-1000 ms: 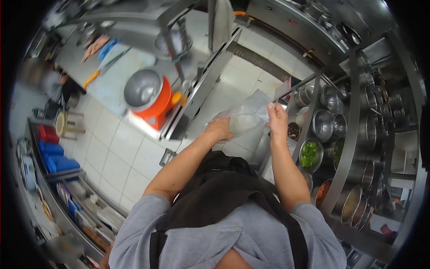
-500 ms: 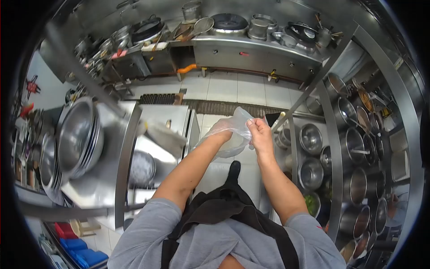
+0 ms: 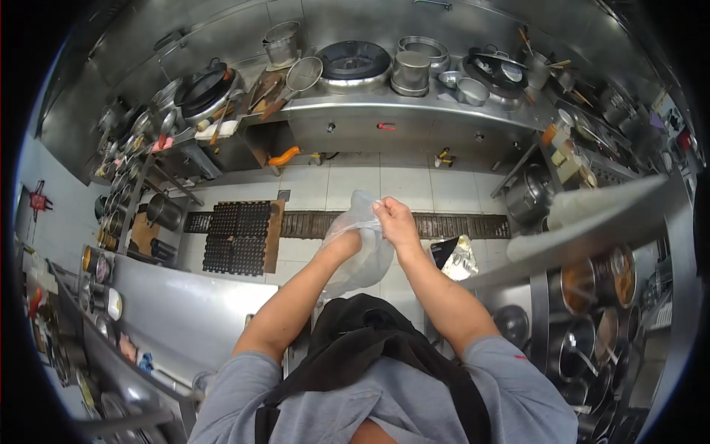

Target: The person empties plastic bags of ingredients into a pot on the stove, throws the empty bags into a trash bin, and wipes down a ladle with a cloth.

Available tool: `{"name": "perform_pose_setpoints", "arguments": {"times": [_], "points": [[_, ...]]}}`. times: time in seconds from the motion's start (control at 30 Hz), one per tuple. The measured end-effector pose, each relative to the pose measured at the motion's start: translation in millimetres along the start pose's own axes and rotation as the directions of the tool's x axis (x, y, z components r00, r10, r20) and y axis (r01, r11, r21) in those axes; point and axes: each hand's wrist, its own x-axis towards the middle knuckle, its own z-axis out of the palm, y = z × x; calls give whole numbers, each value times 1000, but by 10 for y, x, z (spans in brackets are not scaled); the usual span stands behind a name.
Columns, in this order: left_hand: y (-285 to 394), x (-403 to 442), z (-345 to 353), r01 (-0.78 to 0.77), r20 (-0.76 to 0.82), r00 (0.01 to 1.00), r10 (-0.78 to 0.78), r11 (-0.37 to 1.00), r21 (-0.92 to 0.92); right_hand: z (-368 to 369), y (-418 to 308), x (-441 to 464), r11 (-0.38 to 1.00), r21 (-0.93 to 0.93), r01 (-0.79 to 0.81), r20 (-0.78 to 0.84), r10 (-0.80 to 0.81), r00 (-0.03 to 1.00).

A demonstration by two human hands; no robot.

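A clear, thin plastic bag [image 3: 373,263] hangs in front of my body, its lower part puffed out. My right hand [image 3: 396,220] pinches the bag's upper edge between thumb and fingers. My left hand [image 3: 346,244] is inside the bag up to about the wrist, seen blurred through the film. Its fingers look curled into a closed shape, but whether they hold anything is hidden.
A steel cooking range [image 3: 425,126] with woks and pots runs along the far side. A black rubber mat [image 3: 235,237] overlaps the floor drain grate [image 3: 310,224]. On my left is a steel worktop [image 3: 185,296]; on my right, a rack post [image 3: 539,325] beside several pots.
My view has moved forward, bringing the range nearer and the mat into full view. My left hand, inside the bag, looks more curled. My right hand still pinches the bag's edge.
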Motion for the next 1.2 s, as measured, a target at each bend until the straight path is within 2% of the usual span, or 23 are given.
{"name": "perform_pose_setpoints", "arguments": {"times": [0.03, 0.07, 0.13, 0.23, 0.3, 0.37, 0.43, 0.53, 0.6, 0.7, 0.73, 0.8, 0.83, 0.9, 0.97, 1.0, 1.03, 1.07, 1.13, 1.17, 1.2], "points": [[-78, 172, 18, -86, 8, 996, 85, 993, 75, -14, 62, 231, 1000, -5, -4, 0, 4, 1000], [-167, 348, 44, -87, 9, 996, 87, 994, 69, -23, 132, 474, 1000, 9, -30, 4, 30, 1000], [-106, 695, -115, 142, 128, 982, -140, 990, -6, -49, 224, 991, 998, 13, -54, 9, 54, 999], [-477, 1383, -117, 143, 105, 985, -137, 989, -47, -73, 325, 1723, 998, -20, -63, -10, 63, 998], [-692, 1841, -255, 126, 105, 987, -119, 990, -67, -89, 214, 2217, 989, -13, -148, -12, 147, 989], [-863, 2347, -394, 107, 99, 990, -98, 990, -96, -92, 64, 2719, 989, -34, -147, -31, 146, 989], [-943, 2881, -662, 48, 11, 999, -47, 989, -137, -108, 11, 3263, 991, -104, -86, -66, 80, 995], [-1042, 3697, -1003, -2, -39, 999, -5, 985, -171, -189, -41, 3991, 996, -20, -82, -112, 79, 991], [-1234, 4299, -1148, -244, -178, 955, 236, 969, -28, -278, -34, 4486, 997, -27, -71, -137, 67, 988], [-1232, 5090, -1473, -56, -147, 988, 55, 998, -2, -455, -265, 5075, 997, 27, -68, -109, 71, 991], [-1238, 5349, -1562, -51, -123, 991, 57, 998, 47, -543, -191, 5269, 997, 34, -73, -121, 76, 990], [-1168, 5782, -1651, 50, -184, 982, -32, 994, 97, -780, -54, 5713, 1000, -13, 17, -147, -19, 989], [-1243, 6050, -1620, 43, -183, 983, -24, 994, 99, -940, 30, 5915, 998, -64, 5, -187, -17, 982], [-1448, 6514, -1493, 32, -166, 986, -7, 989, 146, -1361, 375, 6395, 999, -33, -7, -226, 0, 974], [-1540, 6838, -1320, 72, -274, 960, -50, 995, 70, -1921, 1040, 7063, 997, -21, -78, -291, 69, 954], [-1663, 7011, -1248, 132, -245, 964, -103, 986, 105, -2201, 1249, 7328, 969, -97, -228, -373, 177, 911], [-1754, 7169, -1174, 194, -218, 963, -160, 970, 144, -2508, 1922, 7677, 913, -314, -259, -445, 100, 890], [-1740, 7329, -1116, 208, -207, 963, -175, 966, 153, -2741, 2007, 7877, 878, -361, -313, -473, 117, 873], [-1656, 7666, -1055, 201, -297, 927, -230, 971, -127, -3098, 2310, 8291, 837, -400, -372, -490, 148, 859], [-1625, 7813, -1066, 218, -293, 925, -244, 969, -120, -3219, 2533, 8510, 785, -475, -398, -560, 80, 825], [-1540, 7946, -1126, 270, -229, 921, -317, 939, -213, -3320, 2725, 8707, 724, -544, -425, -614, 3, 790]]}}
